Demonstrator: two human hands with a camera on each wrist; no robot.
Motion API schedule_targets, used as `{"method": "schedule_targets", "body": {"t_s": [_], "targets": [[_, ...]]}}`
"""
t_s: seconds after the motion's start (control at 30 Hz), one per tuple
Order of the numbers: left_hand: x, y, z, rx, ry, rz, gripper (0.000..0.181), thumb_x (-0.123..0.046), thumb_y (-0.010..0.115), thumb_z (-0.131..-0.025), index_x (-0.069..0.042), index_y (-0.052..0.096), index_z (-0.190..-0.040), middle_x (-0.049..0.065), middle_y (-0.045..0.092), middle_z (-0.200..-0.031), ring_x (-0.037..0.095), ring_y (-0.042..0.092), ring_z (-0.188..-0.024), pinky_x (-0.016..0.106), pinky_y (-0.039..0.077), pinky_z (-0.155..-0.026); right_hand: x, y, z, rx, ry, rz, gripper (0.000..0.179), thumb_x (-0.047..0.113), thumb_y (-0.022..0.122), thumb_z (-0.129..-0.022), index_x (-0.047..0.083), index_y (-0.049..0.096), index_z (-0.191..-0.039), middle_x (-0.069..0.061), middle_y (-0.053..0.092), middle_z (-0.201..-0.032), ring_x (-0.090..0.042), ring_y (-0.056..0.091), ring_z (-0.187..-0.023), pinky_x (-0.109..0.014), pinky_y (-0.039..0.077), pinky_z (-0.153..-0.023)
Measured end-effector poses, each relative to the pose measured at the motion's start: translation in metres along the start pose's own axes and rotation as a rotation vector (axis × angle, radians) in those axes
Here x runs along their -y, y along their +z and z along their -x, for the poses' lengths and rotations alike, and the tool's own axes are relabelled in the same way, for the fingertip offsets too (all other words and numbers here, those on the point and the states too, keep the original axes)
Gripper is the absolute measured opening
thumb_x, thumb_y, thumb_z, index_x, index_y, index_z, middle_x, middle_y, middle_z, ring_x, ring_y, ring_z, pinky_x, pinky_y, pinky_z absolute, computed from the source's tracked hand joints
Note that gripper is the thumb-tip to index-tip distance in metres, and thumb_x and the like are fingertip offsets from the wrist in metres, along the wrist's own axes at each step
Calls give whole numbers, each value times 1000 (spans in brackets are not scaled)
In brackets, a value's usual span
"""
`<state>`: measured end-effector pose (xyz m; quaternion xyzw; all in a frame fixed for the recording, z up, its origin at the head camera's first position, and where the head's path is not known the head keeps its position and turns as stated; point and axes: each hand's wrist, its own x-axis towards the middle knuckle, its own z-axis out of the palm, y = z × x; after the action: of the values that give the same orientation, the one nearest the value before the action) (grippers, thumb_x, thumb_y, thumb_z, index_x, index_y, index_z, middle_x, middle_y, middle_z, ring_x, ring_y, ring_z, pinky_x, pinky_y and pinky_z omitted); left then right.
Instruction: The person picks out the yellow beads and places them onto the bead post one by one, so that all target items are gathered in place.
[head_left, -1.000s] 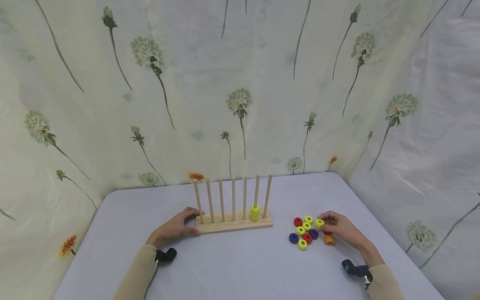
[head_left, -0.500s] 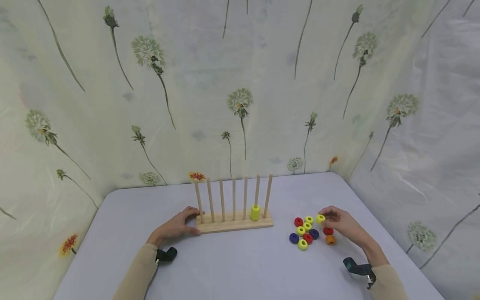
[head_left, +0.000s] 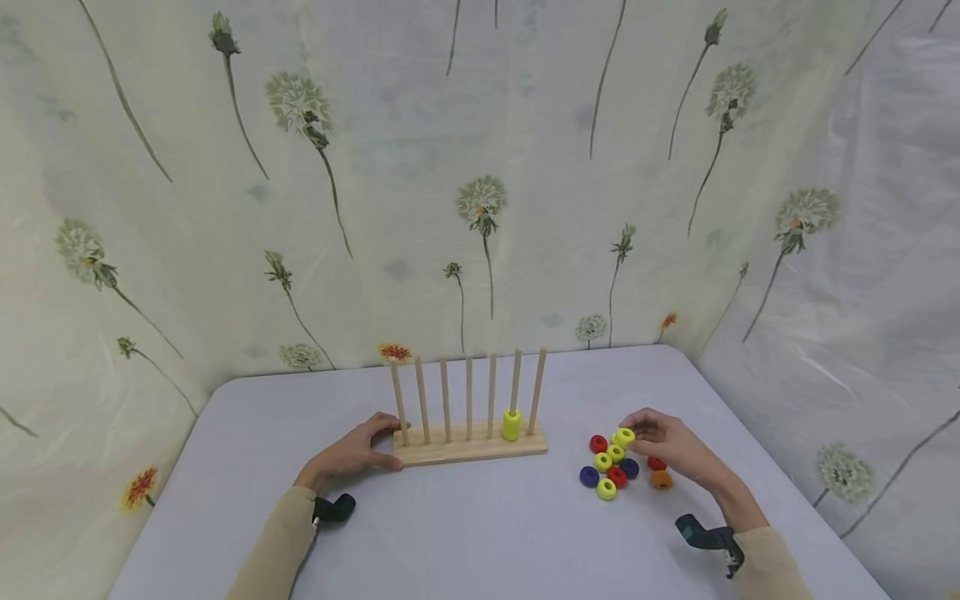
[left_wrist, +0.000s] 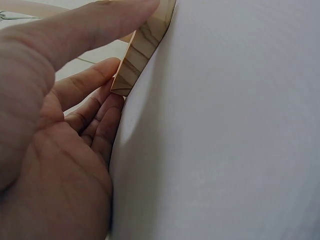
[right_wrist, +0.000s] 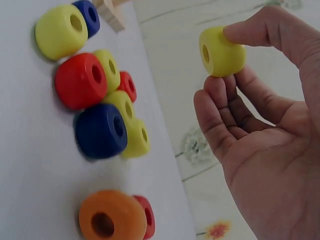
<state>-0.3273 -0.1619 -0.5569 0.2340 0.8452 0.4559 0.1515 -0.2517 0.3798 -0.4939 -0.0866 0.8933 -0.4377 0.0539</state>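
Observation:
A wooden peg rack (head_left: 471,452) stands in the middle of the table, several upright pegs along its base. Yellow beads (head_left: 512,426) are stacked low on its second peg from the right. My left hand (head_left: 356,452) grips the base's left end, thumb along the front and fingers behind, as the left wrist view shows at the wood (left_wrist: 141,59). Between thumb and fingertips my right hand (head_left: 678,447) pinches a yellow bead (right_wrist: 223,52), raised off the table with its hole visible. Below it lie loose beads: blue (right_wrist: 101,131), red (right_wrist: 80,81), yellow (right_wrist: 61,32) and orange (right_wrist: 112,215).
The loose beads form a cluster right of the rack, with an orange bead (head_left: 661,480) and a red bead (head_left: 656,462) close under the right hand. A flower-printed curtain (head_left: 397,208) rises behind the white-covered table (head_left: 480,533). Each wrist wears a dark camera mount.
My right hand has lifted the yellow bead and carried it leftward over the cluster, uncovering the red bead. My left hand keeps its place on the rack.

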Motion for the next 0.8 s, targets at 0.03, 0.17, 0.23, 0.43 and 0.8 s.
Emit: {"method": "schedule_targets", "body": {"t_s": [0.03, 0.17, 0.23, 0.43, 0.8], "targets": [[0, 0, 0, -1, 2, 1, 63, -34, 85, -71, -19, 59, -127, 1, 48, -131, 24, 39, -131, 52, 25, -113, 2, 1, 0, 5, -7, -7, 31, 18, 68, -89, 6, 57, -115, -11, 60, -110, -19, 59, -97, -21, 52, -78], [0, 0, -1, -3, -3, 0, 64, -34, 85, -71, -18, 59, -127, 2, 47, -130, 24, 39, -131, 51, 24, -113, 11, 7, -2, 36, -9, -44, 32, 19, 70, -87, 6, 57, -114, -11, 60, -112, -17, 60, -99, -22, 52, -80], [-1, 0, 0, -3, 3, -10, 64, -34, 85, -71, -17, 59, -127, 2, 48, -130, 24, 39, -130, 52, 25, -112, 16, 11, -3, 45, -17, -47, 33, 20, 71, -87, 6, 57, -114, -11, 60, -112, -16, 60, -99, -20, 52, -81], [-2, 0, 0, -4, 16, -24, 65, -34, 84, -72, -15, 58, -128, 3, 47, -131, 25, 40, -129, 52, 26, -111, 34, 23, -5, 69, -72, -36, 32, 19, 71, -86, 5, 58, -112, -10, 60, -110, -17, 60, -99, -19, 52, -81], [-3, 0, 1, -1, 18, -25, 64, -34, 84, -73, -16, 58, -128, 2, 48, -130, 23, 40, -127, 51, 27, -111, 71, 46, -10, 121, -77, -31, 31, 21, 72, -86, 10, 58, -111, -6, 61, -110, -20, 58, -102, -21, 51, -82]]}}
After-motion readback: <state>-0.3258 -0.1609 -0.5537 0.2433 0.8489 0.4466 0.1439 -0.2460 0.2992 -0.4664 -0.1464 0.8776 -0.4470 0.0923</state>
